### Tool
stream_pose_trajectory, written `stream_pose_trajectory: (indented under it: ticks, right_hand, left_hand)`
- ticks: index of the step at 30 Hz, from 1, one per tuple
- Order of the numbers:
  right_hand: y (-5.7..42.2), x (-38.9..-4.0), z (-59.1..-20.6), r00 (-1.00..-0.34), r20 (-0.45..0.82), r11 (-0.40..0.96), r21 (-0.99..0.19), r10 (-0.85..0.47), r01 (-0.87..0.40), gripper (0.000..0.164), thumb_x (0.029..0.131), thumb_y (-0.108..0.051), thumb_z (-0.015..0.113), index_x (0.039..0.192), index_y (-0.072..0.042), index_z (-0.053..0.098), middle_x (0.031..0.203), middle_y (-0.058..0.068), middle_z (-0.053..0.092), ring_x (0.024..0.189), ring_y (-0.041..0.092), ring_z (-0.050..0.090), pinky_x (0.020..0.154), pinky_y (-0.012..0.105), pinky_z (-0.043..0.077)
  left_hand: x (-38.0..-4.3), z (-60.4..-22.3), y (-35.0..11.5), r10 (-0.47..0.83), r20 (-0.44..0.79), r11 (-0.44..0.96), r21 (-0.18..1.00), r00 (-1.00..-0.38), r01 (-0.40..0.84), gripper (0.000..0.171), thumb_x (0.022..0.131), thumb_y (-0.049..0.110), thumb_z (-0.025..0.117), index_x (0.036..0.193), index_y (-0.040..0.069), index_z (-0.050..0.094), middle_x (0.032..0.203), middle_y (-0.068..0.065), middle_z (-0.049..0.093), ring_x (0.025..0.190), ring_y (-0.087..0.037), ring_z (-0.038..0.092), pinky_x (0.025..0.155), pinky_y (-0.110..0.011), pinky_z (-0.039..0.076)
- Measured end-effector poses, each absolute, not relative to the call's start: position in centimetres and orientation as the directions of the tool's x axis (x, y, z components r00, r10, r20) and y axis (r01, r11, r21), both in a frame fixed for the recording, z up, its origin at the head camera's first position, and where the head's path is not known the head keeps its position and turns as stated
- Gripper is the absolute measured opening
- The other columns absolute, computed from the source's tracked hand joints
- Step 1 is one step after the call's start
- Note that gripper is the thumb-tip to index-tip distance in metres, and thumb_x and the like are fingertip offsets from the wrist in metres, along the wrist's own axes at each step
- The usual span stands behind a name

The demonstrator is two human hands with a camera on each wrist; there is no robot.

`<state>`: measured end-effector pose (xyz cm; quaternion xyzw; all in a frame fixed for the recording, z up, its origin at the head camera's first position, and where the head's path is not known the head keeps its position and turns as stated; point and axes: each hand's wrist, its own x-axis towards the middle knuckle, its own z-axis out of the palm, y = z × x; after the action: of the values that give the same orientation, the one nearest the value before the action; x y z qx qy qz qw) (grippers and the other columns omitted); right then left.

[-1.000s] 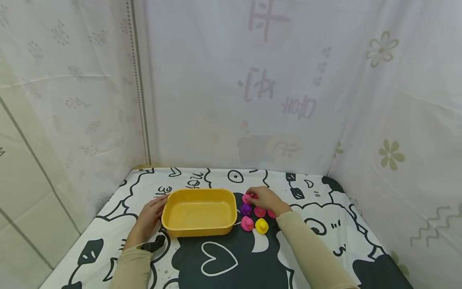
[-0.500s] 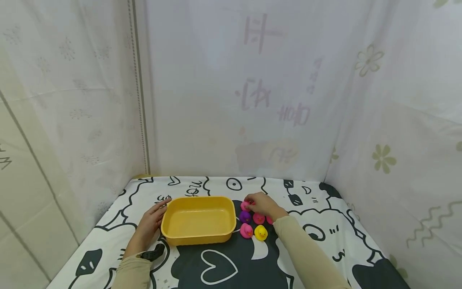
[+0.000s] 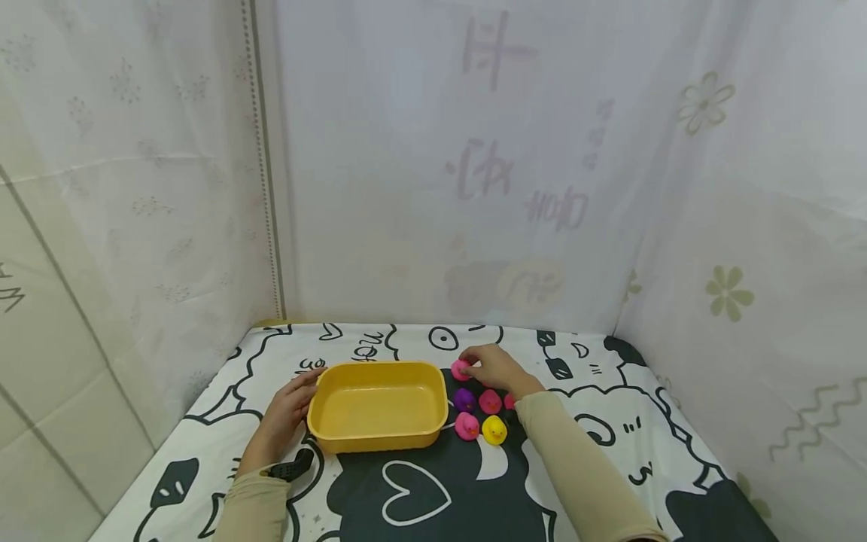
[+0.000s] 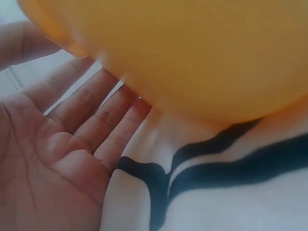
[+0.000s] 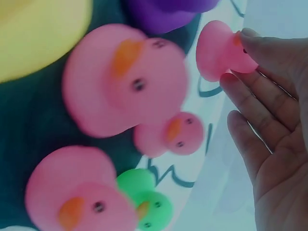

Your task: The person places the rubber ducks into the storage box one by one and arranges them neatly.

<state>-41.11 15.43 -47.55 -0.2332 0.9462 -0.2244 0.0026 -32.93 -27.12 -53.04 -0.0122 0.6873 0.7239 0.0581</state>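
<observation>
My right hand [image 3: 497,369] pinches a small pink rubber duck [image 5: 216,50] between thumb and fingertips, just beyond the purple rubber duck [image 3: 464,400]. In the right wrist view the held duck is tipped sideways, its orange beak by the thumb. My left hand [image 3: 287,414] rests along the left end of a yellow plastic tub [image 3: 379,444]; its fingers reach straight under the rim in the left wrist view, the palm facing it. Nearest the right hand stand more pink ducks [image 3: 491,402] and a yellow duck [image 3: 494,430].
A green duck [image 5: 156,209] shows in the right wrist view, hidden in the head view. The tub stands left of the ducks, with nothing in it. A black-and-white patterned cloth [image 3: 413,493] covers the table. Hanging white sheets [image 3: 433,150] enclose the back and sides.
The pink duck in my right hand has shifted up and away from the purple duck, widening the gap between them. The left hand stays at the tub. The head view tilts slightly.
</observation>
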Motion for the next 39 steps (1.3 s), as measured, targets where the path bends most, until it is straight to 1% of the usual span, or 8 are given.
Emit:
stream_pose_trajectory:
  ticks: [4,8,11,14,18,30,35,39]
  right_hand:
    - [14.9,-41.8,-46.9,-0.874,0.143,0.767,-0.427,-0.465,-0.478,0.030,0.095,-0.027,0.069,0.123,-0.015,0.070,0.114,0.002,0.071,0.109,0.022,0.065,0.096,0.041,0.054]
    - [14.1,-42.0,-46.3,-0.854,0.187,0.722,-0.465,-0.485,-0.512,0.028,0.095,-0.025,0.070,0.120,-0.013,0.071,0.111,0.003,0.072,0.107,0.022,0.065,0.094,0.043,0.054]
    - [13.4,-41.9,-45.9,-0.866,0.190,0.697,-0.526,-0.463,-0.488,0.029,0.095,-0.025,0.071,0.121,-0.014,0.071,0.111,0.002,0.072,0.109,0.024,0.065,0.095,0.045,0.054]
    - [12.4,-42.1,-45.6,-0.890,0.176,0.670,-0.602,-0.421,-0.435,0.032,0.094,-0.029,0.071,0.123,-0.017,0.070,0.113,-0.001,0.071,0.110,0.022,0.065,0.096,0.043,0.054]
    - [10.8,-42.3,-45.0,-0.904,0.163,0.615,-0.683,-0.396,-0.393,0.034,0.093,-0.032,0.072,0.123,-0.015,0.071,0.114,0.000,0.072,0.108,0.021,0.066,0.096,0.040,0.054]
    - [6.1,-41.9,-44.8,-0.893,0.185,0.530,-0.749,-0.410,-0.398,0.030,0.091,-0.037,0.073,0.115,-0.018,0.074,0.108,-0.005,0.072,0.104,0.016,0.067,0.094,0.038,0.054]
    - [4.3,-41.3,-44.4,-0.855,0.142,0.459,-0.794,-0.498,-0.399,0.028,0.090,-0.035,0.075,0.111,-0.018,0.075,0.103,-0.006,0.073,0.099,0.015,0.066,0.091,0.034,0.055]
    - [3.0,-41.0,-44.1,-0.818,0.105,0.423,-0.815,-0.565,-0.397,0.024,0.088,-0.035,0.077,0.106,-0.018,0.077,0.098,-0.007,0.073,0.094,0.014,0.065,0.089,0.032,0.054]
  left_hand:
    - [-33.1,-52.7,-27.0,0.053,-0.106,-0.051,0.993,-0.993,-0.109,0.055,0.102,0.025,0.050,0.155,0.017,0.040,0.159,-0.008,0.036,0.131,-0.020,0.052,0.096,-0.024,0.050]
    - [-33.1,-52.8,-26.8,0.045,-0.120,-0.059,0.991,-0.992,-0.122,0.056,0.101,0.024,0.051,0.155,0.018,0.039,0.158,-0.007,0.037,0.126,-0.018,0.055,0.096,-0.023,0.050]
    - [-33.1,-52.9,-26.5,0.051,-0.108,-0.058,0.992,-0.993,-0.111,0.056,0.101,0.024,0.051,0.155,0.017,0.039,0.158,-0.006,0.037,0.126,-0.019,0.055,0.096,-0.024,0.050]
    - [-33.2,-52.8,-26.4,0.052,-0.096,-0.060,0.993,-0.994,-0.099,0.055,0.101,0.025,0.052,0.154,0.017,0.040,0.158,-0.007,0.038,0.129,-0.022,0.054,0.096,-0.024,0.050]
    - [-33.4,-52.4,-26.3,0.047,-0.102,-0.058,0.993,-0.994,-0.105,0.055,0.100,0.024,0.051,0.154,0.018,0.041,0.158,-0.008,0.038,0.131,-0.026,0.052,0.096,-0.024,0.050]
    - [-33.2,-52.7,-26.8,0.050,-0.087,-0.056,0.994,-0.995,-0.090,0.055,0.100,0.023,0.051,0.153,0.014,0.041,0.156,-0.011,0.039,0.121,-0.017,0.058,0.093,-0.022,0.051]
    - [-33.0,-52.6,-26.6,0.054,-0.100,-0.075,0.992,-0.994,-0.104,0.054,0.100,0.021,0.050,0.153,0.014,0.042,0.156,-0.010,0.040,0.119,-0.014,0.059,0.094,-0.022,0.051]
    - [-32.9,-52.2,-26.5,0.052,-0.090,-0.063,0.994,-0.995,-0.093,0.054,0.100,0.021,0.049,0.153,0.014,0.042,0.156,-0.011,0.041,0.123,-0.017,0.057,0.094,-0.022,0.050]
